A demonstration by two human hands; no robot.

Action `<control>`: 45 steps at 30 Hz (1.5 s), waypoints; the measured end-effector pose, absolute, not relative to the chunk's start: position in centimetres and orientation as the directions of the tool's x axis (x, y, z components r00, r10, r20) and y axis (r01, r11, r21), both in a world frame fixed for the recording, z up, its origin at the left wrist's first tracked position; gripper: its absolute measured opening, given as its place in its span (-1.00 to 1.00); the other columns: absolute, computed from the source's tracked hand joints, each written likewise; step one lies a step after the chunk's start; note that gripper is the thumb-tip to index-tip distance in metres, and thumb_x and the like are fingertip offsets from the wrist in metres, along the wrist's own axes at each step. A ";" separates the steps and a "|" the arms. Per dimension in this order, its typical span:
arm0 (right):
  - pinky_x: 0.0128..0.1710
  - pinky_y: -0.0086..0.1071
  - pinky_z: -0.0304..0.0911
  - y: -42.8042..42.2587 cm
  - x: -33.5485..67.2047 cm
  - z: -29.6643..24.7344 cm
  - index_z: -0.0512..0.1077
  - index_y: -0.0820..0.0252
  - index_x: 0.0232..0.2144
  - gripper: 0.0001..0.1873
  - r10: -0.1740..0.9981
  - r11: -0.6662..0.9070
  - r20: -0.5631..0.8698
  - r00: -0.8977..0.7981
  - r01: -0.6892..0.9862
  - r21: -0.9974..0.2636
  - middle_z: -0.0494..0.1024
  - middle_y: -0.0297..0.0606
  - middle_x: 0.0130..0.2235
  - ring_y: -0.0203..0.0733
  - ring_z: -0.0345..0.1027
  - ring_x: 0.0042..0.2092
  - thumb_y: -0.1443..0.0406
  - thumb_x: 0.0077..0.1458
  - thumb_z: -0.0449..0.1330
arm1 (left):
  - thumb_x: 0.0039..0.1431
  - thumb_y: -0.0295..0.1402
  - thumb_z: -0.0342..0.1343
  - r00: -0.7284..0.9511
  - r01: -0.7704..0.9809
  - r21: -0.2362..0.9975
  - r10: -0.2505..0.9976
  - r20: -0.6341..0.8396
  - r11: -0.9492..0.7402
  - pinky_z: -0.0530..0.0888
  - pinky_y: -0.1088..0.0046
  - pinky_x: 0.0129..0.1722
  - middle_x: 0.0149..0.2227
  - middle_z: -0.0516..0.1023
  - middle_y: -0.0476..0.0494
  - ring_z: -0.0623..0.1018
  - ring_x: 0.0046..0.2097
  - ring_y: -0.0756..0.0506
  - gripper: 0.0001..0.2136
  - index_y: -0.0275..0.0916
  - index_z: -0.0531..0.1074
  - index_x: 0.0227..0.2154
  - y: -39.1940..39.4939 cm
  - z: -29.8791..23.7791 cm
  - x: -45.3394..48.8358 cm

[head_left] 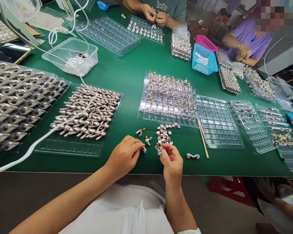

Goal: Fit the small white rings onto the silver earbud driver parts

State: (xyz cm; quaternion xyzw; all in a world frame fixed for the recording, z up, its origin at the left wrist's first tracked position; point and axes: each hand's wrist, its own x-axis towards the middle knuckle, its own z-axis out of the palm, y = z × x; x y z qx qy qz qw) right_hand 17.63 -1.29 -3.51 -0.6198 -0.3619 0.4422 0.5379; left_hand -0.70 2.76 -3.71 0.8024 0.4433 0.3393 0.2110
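Note:
My left hand [125, 156] is closed in a pinch at the table edge, its fingertips on a small white-and-grey earbud part [144, 149]. To its right, my right hand [172, 160] pinches a small white earbud piece [158, 148] with an orange tip between thumb and fingers. Just beyond lie two loose earbud parts with orange ends, one earbud part [140, 131] farther off and another earbud part [148, 140] nearer. A pile of small round caps [163, 132] spreads beyond my right hand. A white piece with two rounded ends [192, 156] lies to the right.
A clear tray of beige stem shells [88, 112] stands left, crossed by a white cable [36, 141]. Ahead is a tray of orange-tipped parts [168, 94]. A thin wooden stick [203, 138] lies beside an empty clear tray [219, 122]. Two co-workers sit across the table.

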 end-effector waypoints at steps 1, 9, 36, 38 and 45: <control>-0.51 -0.48 0.25 -1.2 17.8 -3.6 0.47 0.22 -0.22 -0.74 0.919 -0.163 -0.180 0.350 -0.076 -0.984 0.51 -0.24 -0.33 -0.34 0.33 -0.43 0.18 0.09 0.24 | 0.25 -0.56 -0.03 0.360 0.574 0.637 0.857 0.369 -0.515 0.46 0.24 -0.13 -0.19 0.56 -0.23 0.46 -0.13 -0.15 -0.79 -0.29 0.49 -0.20 2.7 -3.6 -0.7; -0.34 -0.38 0.38 -2.6 16.3 -3.6 0.41 0.12 -0.15 -0.83 0.866 0.130 0.187 0.463 0.152 -0.980 0.50 -0.26 -0.25 -0.29 0.41 -0.30 0.32 0.18 0.19 | 0.18 -0.30 0.16 0.423 0.128 0.987 0.894 -0.144 0.099 0.49 0.36 -0.16 -0.17 0.59 -0.17 0.54 -0.19 -0.10 -0.77 -0.23 0.50 -0.11 1.3 -0.2 0.6; -0.42 -0.37 0.40 -2.2 19.2 -3.1 0.41 0.12 -0.25 -0.81 0.417 0.827 0.842 -0.342 0.528 -0.195 0.52 -0.21 -0.21 -0.25 0.44 -0.25 0.46 0.08 0.22 | -0.03 -0.39 0.35 0.544 -0.384 0.535 0.652 -0.528 0.753 0.42 0.58 -0.37 -0.42 0.56 -0.09 0.49 -0.41 0.05 -0.88 -0.30 0.52 -0.46 1.6 -0.1 1.3; -0.43 -0.36 0.39 -2.4 19.2 -3.3 0.41 0.11 -0.23 -0.80 0.442 0.825 0.841 -0.311 0.509 -0.245 0.50 -0.25 -0.26 -0.26 0.41 -0.29 0.44 0.08 0.22 | 0.00 -0.39 0.34 0.463 -0.354 0.669 0.744 -0.482 0.654 0.43 0.57 -0.35 -0.40 0.58 -0.09 0.49 -0.40 0.04 -0.91 -0.28 0.54 -0.46 1.6 -0.2 1.2; -0.10 0.02 0.36 -2.8 18.2 -1.6 0.32 0.07 0.04 -0.58 0.800 0.528 0.597 0.060 0.402 -0.748 0.43 -0.09 -0.06 0.03 0.35 -0.03 0.08 0.17 0.11 | 0.07 -0.51 0.24 0.293 -0.142 0.990 0.954 0.067 -0.026 0.45 0.43 -0.23 -0.38 0.57 -0.12 0.52 -0.27 -0.07 -0.91 -0.20 0.60 -0.40 0.9 0.8 0.8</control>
